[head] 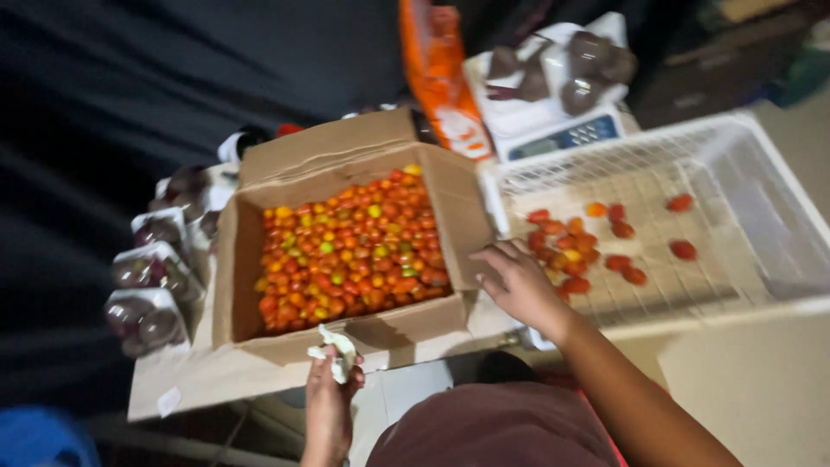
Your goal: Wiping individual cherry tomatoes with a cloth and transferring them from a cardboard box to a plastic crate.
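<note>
An open cardboard box (450, 195) holds a heap of small red, orange and green cherry tomatoes (350, 251). My left hand (330, 389) is at the box's near flap, closed around a crumpled white cloth (337, 350). My right hand (519, 281) rests with fingers spread at the box's right corner, next to a white plastic crate (761, 199). Several loose tomatoes (579, 246) lie on the crate's grid floor, just right of that hand. The frame is blurred.
A digital scale (553, 121) behind the crate carries clear plastic tubs. An orange bag (437, 69) stands beside it. More clear tubs (151, 285) are stacked left of the box. A blue object (43, 437) sits at the lower left.
</note>
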